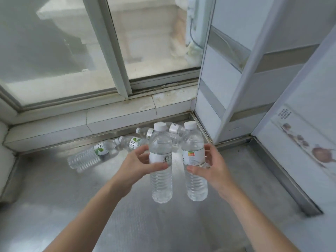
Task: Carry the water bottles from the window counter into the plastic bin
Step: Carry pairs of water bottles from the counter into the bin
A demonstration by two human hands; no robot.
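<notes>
My left hand (138, 165) grips a clear water bottle (161, 180) with a white cap and white label, held upright above the steel counter (72, 206). My right hand (211, 166) grips a second upright water bottle (195, 180) just to the right of the first. Behind them several more bottles lie on their sides on the counter near the window ledge: one at the left (87, 157), another (131, 142) beside it, and others (145, 131) partly hidden behind the held pair. The plastic bin is out of view.
A tiled ledge (109, 120) and a sliding window (116, 42) run along the back. A tiled wall corner and column (227, 88) close the right side, with a metal trim strip (283, 177) along the counter's right edge.
</notes>
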